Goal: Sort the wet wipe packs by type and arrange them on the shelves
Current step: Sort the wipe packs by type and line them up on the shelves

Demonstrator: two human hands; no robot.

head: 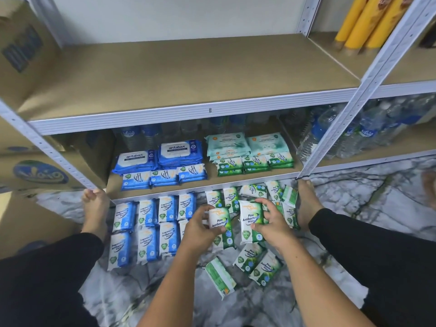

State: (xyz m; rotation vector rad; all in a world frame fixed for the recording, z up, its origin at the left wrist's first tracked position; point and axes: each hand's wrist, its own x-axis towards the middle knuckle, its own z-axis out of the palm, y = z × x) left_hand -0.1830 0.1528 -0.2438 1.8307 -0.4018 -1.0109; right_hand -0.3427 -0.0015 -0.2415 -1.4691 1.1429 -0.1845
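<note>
The left hand (198, 228) grips one green pine pack (220, 219) by its left edge, thumb on the front. The right hand (271, 220) grips a second pine pack (250, 219) by its right edge; the two packs are upright, side by side, above the marbled floor (354, 197). More green packs (250, 257) lie loose on the floor under and around the hands, while blue packs (146, 230) sit in neat rows to the left. On the bottom shelf (113, 185), antabax packs (179, 152) are stacked behind a row of blue shelf packs (164, 178), and teal packs (226, 143) stand behind green shelf packs (256, 162) (each colour kept together). Water bottles (316, 135) stand behind and to the right. Bare feet rest at the shelf posts.
</note>
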